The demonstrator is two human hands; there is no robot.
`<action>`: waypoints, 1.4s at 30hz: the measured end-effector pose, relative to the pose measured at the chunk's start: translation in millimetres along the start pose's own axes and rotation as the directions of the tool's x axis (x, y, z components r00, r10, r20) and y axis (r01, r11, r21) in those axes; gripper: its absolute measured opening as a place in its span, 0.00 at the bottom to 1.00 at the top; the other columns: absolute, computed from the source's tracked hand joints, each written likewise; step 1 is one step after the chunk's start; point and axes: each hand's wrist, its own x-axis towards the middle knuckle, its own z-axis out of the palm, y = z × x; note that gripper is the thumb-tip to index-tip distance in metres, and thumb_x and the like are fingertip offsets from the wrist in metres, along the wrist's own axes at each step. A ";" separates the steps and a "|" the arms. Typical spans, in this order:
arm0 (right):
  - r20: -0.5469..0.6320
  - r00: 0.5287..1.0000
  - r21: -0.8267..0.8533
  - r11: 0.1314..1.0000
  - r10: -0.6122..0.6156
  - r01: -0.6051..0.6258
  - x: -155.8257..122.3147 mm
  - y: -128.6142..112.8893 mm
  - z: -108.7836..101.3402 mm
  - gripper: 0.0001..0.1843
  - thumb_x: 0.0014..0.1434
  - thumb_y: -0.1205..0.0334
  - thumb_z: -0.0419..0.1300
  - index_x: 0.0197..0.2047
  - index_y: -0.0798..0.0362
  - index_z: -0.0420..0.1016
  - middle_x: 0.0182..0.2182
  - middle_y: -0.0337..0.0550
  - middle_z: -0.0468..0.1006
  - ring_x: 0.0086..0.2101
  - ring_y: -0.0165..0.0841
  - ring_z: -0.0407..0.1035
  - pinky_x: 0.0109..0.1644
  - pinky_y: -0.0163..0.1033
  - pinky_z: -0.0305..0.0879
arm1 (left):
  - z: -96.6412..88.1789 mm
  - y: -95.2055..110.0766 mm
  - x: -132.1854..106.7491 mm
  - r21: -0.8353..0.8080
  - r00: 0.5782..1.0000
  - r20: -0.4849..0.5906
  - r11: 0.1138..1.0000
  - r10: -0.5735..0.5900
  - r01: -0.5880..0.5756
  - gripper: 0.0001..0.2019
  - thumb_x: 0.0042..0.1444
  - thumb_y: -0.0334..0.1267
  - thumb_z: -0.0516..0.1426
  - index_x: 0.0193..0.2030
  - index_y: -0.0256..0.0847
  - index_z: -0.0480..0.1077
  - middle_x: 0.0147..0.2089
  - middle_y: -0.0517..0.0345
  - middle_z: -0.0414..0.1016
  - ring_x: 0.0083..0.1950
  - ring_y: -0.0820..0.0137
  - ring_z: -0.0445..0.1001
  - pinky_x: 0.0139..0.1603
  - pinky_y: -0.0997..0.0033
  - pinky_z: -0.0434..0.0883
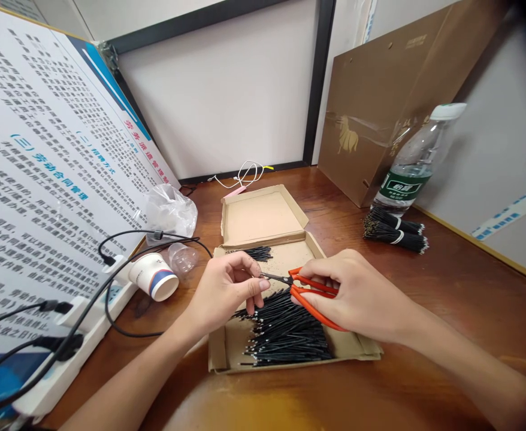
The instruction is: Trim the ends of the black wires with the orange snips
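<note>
My right hand [341, 293] grips a pair of scissors [313, 293] with red handles and dark, narrow blades that point left. The blade tips reach the fingertips of my left hand [227, 287], where thumb and forefinger are pinched together. What they pinch is too small to make out. Below both hands lies an open cardboard box [218, 347]. Inside it a loose pile of short black wires [285, 335] with pale ends fills the near part. A smaller group of black wires [256, 254] lies near the box's hinge side, and dark crumbs dot the cardboard.
To the right are tied bundles of black wires [395, 233], a water bottle [407, 161] and a brown carton [362, 120]. On the left are a paper cup [154, 276], a plastic cup [183, 257], a clear bag [173, 209] and a power strip [83, 347] with black cables.
</note>
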 end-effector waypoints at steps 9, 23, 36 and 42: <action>-0.043 0.998 -0.058 0.998 -0.036 0.033 1.8 4.6 1.7 0.13 0.57 0.61 0.58 0.23 0.56 0.75 0.15 0.32 0.60 0.19 0.24 0.47 0.24 0.35 0.46 | 0.0 -0.4 1.5 0.017 1.000 -0.001 1.000 0.005 -0.005 0.09 0.50 0.32 0.63 0.30 0.35 0.66 0.19 0.59 0.73 0.18 0.74 0.71 0.16 0.79 0.69; 0.005 1.000 -0.030 1.000 -0.007 0.007 -0.1 1.3 0.5 0.11 0.56 0.60 0.58 0.26 0.55 0.76 0.17 0.34 0.68 0.19 0.25 0.53 0.25 0.35 0.49 | 0.1 1.1 0.6 0.019 1.000 -0.004 1.000 -0.010 0.010 0.10 0.49 0.34 0.64 0.30 0.36 0.65 0.19 0.58 0.73 0.17 0.75 0.70 0.16 0.80 0.68; -0.006 1.000 -0.056 0.998 -0.025 0.025 1.0 0.1 -1.8 0.12 0.57 0.61 0.57 0.27 0.56 0.77 0.16 0.35 0.67 0.19 0.25 0.52 0.24 0.35 0.47 | 0.7 3.0 -0.8 0.031 1.000 -0.011 0.999 -0.016 0.017 0.10 0.49 0.35 0.64 0.29 0.35 0.66 0.19 0.58 0.73 0.17 0.75 0.70 0.16 0.79 0.68; 0.008 1.000 -0.048 0.999 -0.023 0.023 0.3 -0.1 -2.1 0.11 0.57 0.60 0.57 0.27 0.56 0.78 0.17 0.35 0.68 0.19 0.25 0.53 0.25 0.35 0.48 | 0.6 3.7 0.3 0.020 1.000 -0.020 1.000 -0.021 0.021 0.12 0.48 0.37 0.65 0.29 0.35 0.67 0.19 0.58 0.73 0.17 0.75 0.70 0.16 0.79 0.68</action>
